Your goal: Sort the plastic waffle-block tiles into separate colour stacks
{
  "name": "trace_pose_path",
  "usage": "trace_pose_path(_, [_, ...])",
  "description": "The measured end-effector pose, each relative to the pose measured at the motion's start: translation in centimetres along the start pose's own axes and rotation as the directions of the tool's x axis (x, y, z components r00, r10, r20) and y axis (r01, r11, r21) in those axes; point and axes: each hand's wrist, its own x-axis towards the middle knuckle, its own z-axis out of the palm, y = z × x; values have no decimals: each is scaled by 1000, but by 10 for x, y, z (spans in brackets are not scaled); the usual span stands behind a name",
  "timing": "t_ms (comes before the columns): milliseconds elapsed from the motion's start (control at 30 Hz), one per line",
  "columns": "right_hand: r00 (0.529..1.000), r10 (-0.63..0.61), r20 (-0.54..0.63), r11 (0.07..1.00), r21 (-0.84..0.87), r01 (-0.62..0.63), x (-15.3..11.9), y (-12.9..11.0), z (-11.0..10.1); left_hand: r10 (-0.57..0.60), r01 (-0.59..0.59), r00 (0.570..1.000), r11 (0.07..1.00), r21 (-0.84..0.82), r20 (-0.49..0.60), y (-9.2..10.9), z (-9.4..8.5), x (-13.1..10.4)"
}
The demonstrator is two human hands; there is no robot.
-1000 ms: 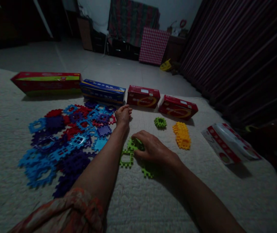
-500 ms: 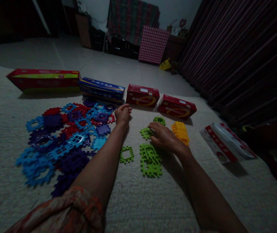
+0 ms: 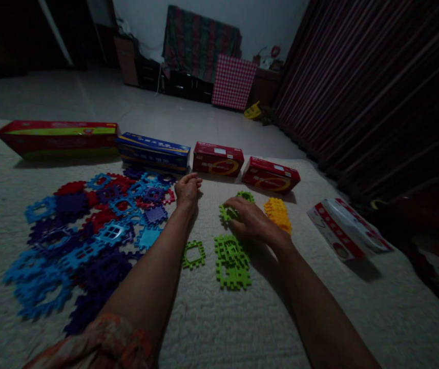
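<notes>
My right hand (image 3: 252, 220) is closed around the edge of a light-green toothed plastic tile (image 3: 226, 212), its fingers over the top and the thumb below. Another green tile (image 3: 246, 196) lies just beyond that hand, partly hidden. Nearer me is an overlapping stack of green tiles (image 3: 232, 261), with a single open-framed green tile (image 3: 194, 254) to its left. My left hand (image 3: 187, 189) rests on the mat with fingers curled in, and I see nothing in it. Beside it spreads a heap of blue, purple and red toothed tiles (image 3: 115, 230).
Yellow tiles (image 3: 278, 215) stand in a row right of my right hand. Along the back are a long red box (image 3: 65, 141), a blue box (image 3: 153, 152) and two smaller red boxes, one (image 3: 218, 159) left of the other (image 3: 271, 175). A white-and-red box (image 3: 346, 230) sits far right.
The fingers of my right hand have moved left over the light-green tile and closed on it; the tile looks slightly raised. My left hand stays in place. The whole view has shifted a little.
</notes>
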Motion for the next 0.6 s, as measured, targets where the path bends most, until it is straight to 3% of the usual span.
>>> trace_pose_path(133, [959, 137, -248, 988, -35, -150, 1, 12, -11, 0, 0, 1000, 1000, 9, -2, 1, 1, 0])
trace_pose_path(233, [914, 195, -355, 973, -50, -227, 1, 19, -12, 1, -1, 1000, 1000, 22, -5, 1, 1, -1])
trace_pose_path(400, [899, 235, -370, 961, -47, -271, -5, 19, -5, 13, -13, 1000, 1000, 23, -4, 1, 0, -2])
trace_pose_path(533, [877, 199, -438, 968, -51, -245, -9, 18, -3, 11, -11, 1000, 999, 36, -6, -1, 0, 1])
trace_pose_path(600, [900, 172, -401, 977, -46, -208, -6, 18, -7, 16, -16, 1000, 999, 41, -7, -2, 0, 2])
